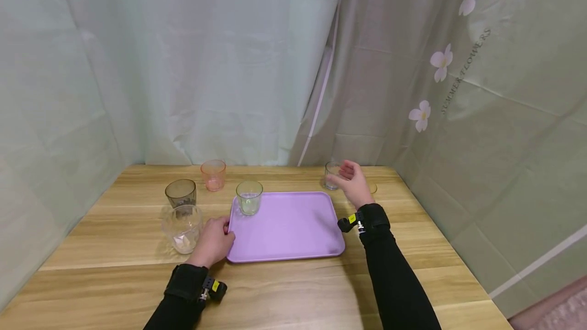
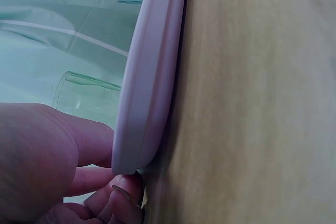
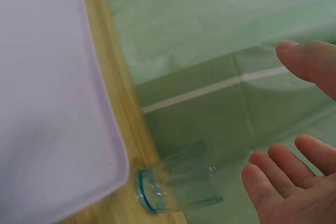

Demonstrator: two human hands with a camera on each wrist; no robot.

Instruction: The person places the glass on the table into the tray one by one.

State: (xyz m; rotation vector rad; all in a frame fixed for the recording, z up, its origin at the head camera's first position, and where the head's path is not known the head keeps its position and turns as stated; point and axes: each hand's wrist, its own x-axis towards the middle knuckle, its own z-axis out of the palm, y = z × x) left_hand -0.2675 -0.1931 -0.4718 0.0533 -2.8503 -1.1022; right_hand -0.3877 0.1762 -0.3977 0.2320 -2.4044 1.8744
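A purple tray (image 1: 286, 228) lies on the wooden table, and my left hand (image 1: 214, 241) grips its left rim. In the left wrist view, thumb and fingers meet at the corner of the tray (image 2: 139, 108). On the tray's far left corner stands a pale green glass (image 1: 249, 198). My right hand (image 1: 352, 182) is raised beyond the far right corner, fingers spread and holding nothing. Beside it a clear glass (image 1: 331, 177) stands upright, partly overlapped by the fingers in the head view. In the right wrist view a gap shows between this glass (image 3: 181, 182) and the fingertips (image 3: 255, 174).
Left of the tray stand a clear ribbed bowl-like glass (image 1: 182, 230), a dark smoky glass (image 1: 181, 192) and an orange-pink glass (image 1: 213, 174). A yellowish glass rim (image 1: 373, 187) peeks out behind my right wrist. Curtains (image 1: 220, 65) hang along the table's back and sides.
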